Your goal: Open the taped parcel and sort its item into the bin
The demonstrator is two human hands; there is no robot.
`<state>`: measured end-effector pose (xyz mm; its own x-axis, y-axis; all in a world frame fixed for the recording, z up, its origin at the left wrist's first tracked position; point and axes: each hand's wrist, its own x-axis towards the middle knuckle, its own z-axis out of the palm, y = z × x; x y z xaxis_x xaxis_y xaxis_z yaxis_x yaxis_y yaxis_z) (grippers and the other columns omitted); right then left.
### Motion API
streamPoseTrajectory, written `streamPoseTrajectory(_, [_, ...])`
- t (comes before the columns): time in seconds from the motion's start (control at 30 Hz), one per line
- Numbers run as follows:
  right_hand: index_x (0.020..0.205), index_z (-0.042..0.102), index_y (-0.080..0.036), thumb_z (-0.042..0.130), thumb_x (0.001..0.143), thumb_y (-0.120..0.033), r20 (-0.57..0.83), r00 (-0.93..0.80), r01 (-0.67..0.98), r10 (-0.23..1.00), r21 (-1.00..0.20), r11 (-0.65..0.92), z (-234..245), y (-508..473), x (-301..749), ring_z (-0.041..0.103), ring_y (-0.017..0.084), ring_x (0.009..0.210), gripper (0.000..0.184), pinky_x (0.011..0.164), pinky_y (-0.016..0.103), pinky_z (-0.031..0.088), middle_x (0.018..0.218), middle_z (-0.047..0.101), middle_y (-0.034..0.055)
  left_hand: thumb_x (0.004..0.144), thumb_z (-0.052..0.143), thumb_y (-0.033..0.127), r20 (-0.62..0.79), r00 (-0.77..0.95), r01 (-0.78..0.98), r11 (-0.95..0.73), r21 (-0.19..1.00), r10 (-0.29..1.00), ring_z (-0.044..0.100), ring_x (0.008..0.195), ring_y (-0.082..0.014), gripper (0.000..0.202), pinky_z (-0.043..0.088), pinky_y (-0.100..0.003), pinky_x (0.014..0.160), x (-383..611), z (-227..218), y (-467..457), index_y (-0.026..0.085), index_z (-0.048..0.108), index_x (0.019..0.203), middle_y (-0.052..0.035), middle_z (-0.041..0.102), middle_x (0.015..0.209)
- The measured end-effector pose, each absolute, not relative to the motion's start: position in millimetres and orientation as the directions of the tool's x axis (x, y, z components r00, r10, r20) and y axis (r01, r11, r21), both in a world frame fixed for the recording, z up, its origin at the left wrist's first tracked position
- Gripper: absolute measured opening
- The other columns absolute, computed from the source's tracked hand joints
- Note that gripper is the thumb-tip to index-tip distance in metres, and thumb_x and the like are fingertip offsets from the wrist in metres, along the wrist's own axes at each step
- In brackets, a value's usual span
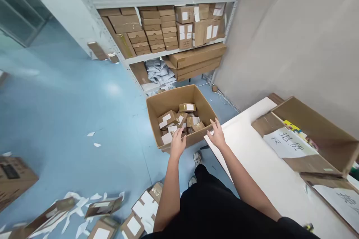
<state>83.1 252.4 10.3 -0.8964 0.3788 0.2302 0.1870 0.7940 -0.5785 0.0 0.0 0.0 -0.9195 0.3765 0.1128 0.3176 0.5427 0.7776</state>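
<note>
An open cardboard carton [157, 110] stands on the blue floor in front of me, holding several small brown parcels [168, 119] with white labels. My left hand [177, 142] reaches over the carton's near rim, fingers spread, holding nothing. My right hand [216, 133] hovers at the carton's near right corner, beside the corner of a white table [252, 157], also spread with nothing in it.
Metal shelving [165, 0] at the back is stacked with brown boxes and grey mailer bags. A large open carton [322, 134] with a handwritten paper sign lies on the table at right. Flattened small boxes [103, 207] and paper scraps litter the floor near left.
</note>
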Motion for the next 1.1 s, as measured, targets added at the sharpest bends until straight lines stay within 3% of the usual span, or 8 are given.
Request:
streamPoseTrajectory(0.3, [0.159, 0.043, -0.022, 0.060, 0.089, -0.027, 0.176, -0.951, 0.081, 0.254, -0.652, 0.754, -17, 258, -42, 0.034, 0.034, 0.155, 0.071, 0.123, 0.057, 0.038, 0.170, 0.028, 0.0149, 0.098, 0.052, 0.024, 0.044, -0.950, 0.254, 0.680, 0.688, 0.310, 0.049, 0.145, -0.0282, 0.051, 0.043, -0.048, 0.121, -76, -9, -5, 0.026, 0.055, 0.150, -0.0099, 0.053, 0.157])
streamPoseTrajectory(0.53, [0.160, 0.042, -0.021, 0.059, 0.092, -0.029, 0.088, -0.976, 0.074, 0.198, -0.723, 0.687, -33, 276, -149, 0.035, 0.032, 0.155, 0.070, 0.125, 0.053, 0.037, 0.170, 0.030, 0.0149, 0.099, 0.053, 0.025, -0.026, -0.954, 0.229, 0.780, 0.583, 0.300, 0.049, 0.144, -0.0288, 0.050, 0.046, -0.049, 0.119, -156, -5, 7, 0.027, 0.055, 0.149, -0.0105, 0.053, 0.156])
streamPoseTrajectory(0.7, [0.160, 0.042, -0.022, 0.058, 0.095, -0.032, -0.022, -0.987, 0.124, 0.161, -0.746, 0.654, -51, 282, -193, 0.037, 0.032, 0.154, 0.067, 0.120, 0.051, 0.044, 0.170, 0.030, 0.0139, 0.099, 0.054, 0.026, -0.056, -0.964, 0.192, 0.825, 0.532, 0.260, 0.050, 0.144, -0.0292, 0.048, 0.045, -0.048, 0.120, -200, -15, 7, 0.028, 0.057, 0.147, -0.0094, 0.053, 0.156])
streamPoseTrajectory(0.87, [0.160, 0.043, -0.023, 0.058, 0.095, -0.032, -0.091, -0.989, 0.146, 0.117, -0.735, 0.662, -78, 281, -213, 0.036, 0.034, 0.154, 0.067, 0.119, 0.054, 0.045, 0.169, 0.032, 0.0146, 0.099, 0.054, 0.026, -0.147, -0.970, 0.093, 0.854, 0.512, 0.194, 0.052, 0.141, -0.0298, 0.048, 0.045, -0.047, 0.120, -216, -52, -14, 0.025, 0.058, 0.147, -0.0110, 0.054, 0.154])
streamPoseTrajectory(1.1, [0.160, 0.042, -0.026, 0.061, 0.093, -0.032, -0.212, -0.977, 0.175, 0.035, -0.691, 0.701, -124, 260, -231, 0.038, 0.033, 0.154, 0.070, 0.121, 0.054, 0.043, 0.168, 0.034, 0.0131, 0.094, 0.059, 0.026, -0.460, -0.867, -0.071, 0.868, 0.492, 0.191, 0.055, 0.139, -0.0306, 0.052, 0.044, -0.045, 0.119, -220, -156, -38, 0.020, 0.059, 0.145, -0.0143, 0.058, 0.151])
